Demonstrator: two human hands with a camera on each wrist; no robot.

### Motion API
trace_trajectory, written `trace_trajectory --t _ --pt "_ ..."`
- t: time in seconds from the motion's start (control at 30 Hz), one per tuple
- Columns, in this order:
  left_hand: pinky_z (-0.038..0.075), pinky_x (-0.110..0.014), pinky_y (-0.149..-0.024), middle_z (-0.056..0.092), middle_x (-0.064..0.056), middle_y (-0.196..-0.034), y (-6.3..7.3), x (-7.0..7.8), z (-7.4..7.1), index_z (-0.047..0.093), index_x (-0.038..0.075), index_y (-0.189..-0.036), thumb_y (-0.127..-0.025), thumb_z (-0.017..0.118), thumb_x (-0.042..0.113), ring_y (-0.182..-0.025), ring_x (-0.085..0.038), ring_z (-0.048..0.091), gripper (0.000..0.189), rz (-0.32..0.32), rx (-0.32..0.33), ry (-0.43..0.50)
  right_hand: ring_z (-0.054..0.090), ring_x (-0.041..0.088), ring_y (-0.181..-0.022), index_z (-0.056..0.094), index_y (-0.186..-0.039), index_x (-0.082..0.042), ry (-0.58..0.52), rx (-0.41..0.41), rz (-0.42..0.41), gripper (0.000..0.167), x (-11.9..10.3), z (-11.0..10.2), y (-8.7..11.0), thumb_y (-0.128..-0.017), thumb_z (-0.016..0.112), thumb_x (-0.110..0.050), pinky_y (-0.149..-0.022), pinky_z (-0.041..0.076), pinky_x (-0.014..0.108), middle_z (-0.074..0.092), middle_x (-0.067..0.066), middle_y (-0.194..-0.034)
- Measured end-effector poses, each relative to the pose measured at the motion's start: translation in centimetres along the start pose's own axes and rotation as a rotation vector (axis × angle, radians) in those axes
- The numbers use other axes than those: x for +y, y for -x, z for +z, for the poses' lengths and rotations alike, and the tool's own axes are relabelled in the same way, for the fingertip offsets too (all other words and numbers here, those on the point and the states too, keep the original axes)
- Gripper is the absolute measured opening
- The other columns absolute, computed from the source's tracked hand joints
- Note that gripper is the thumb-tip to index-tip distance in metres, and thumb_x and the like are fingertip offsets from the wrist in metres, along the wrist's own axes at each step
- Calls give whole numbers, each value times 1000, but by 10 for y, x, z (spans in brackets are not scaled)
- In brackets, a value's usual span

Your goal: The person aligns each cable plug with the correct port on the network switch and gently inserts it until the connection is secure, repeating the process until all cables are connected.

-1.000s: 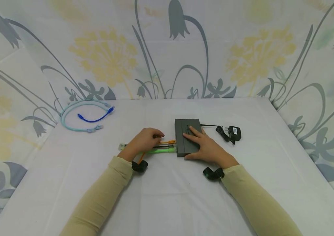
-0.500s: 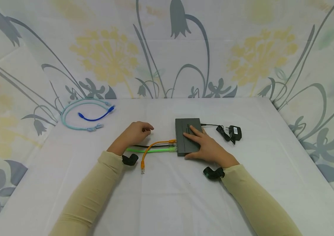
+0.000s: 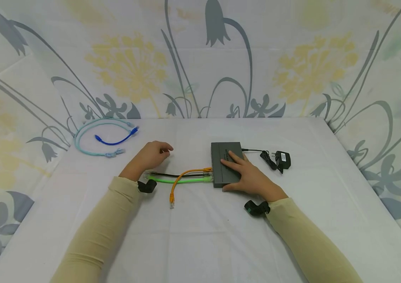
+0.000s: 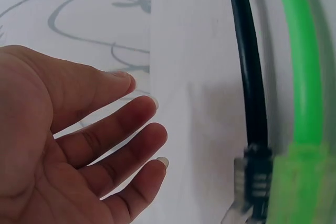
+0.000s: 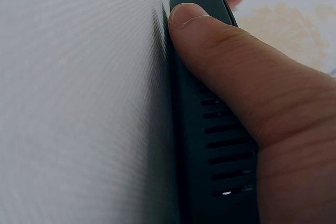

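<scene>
In the head view a grey network switch [image 3: 218, 173] lies flat on the table. My right hand [image 3: 248, 177] rests on it, with fingers spread straight over the top. Its thumb [image 5: 210, 38] presses along the vented side face in the right wrist view. Orange [image 3: 186, 173], black [image 3: 172, 175] and green [image 3: 186, 181] network cables run from the switch's left side. The orange one's loose plug points toward me. My left hand [image 3: 152, 155] hovers beyond the free ends of the black and green cables. In the left wrist view its fingers [image 4: 126, 156] are loosely bent, holding nothing.
A light-blue network cable [image 3: 95, 154] lies looped at the far left, with a short blue cable [image 3: 115, 144] inside its curve. Right of the switch sits a black power adapter [image 3: 283, 160], its cord plugged into the switch. A patterned cloth [image 3: 193, 78] hangs behind the white table.
My left hand has moved left and away from the orange cable, uncovering the cables and the orange plug. My right hand stays on the switch.
</scene>
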State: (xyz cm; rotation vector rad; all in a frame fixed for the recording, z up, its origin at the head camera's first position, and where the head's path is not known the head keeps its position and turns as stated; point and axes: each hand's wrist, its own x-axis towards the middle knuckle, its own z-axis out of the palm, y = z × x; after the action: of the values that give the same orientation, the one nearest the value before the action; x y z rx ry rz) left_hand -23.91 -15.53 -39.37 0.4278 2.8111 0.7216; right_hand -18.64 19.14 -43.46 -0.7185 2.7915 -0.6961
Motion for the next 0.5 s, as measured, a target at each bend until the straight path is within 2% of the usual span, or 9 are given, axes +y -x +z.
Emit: trace_trajectory --t 0.3,0.5 --pt "50 -44 -86 65 -17 -119 -2 -12 -12 62 6 -127 -99 49 17 -105 -30 60 33 -27 22 -25 2 52 -145 30 -152 -35 -14 -17 3 93 0 -2 1 -74 74 -62 -106 26 71 6 1 -165" --pt "50 -46 -86 63 -21 -121 -3 -23 -18 61 3 -128 -99 49 15 -107 -34 60 34 -20 41 -55 2 51 -146 31 -152 -34 -21 -12 3 94 0 -2 1 -73 74 -62 -107 27 70 7 2 -165"
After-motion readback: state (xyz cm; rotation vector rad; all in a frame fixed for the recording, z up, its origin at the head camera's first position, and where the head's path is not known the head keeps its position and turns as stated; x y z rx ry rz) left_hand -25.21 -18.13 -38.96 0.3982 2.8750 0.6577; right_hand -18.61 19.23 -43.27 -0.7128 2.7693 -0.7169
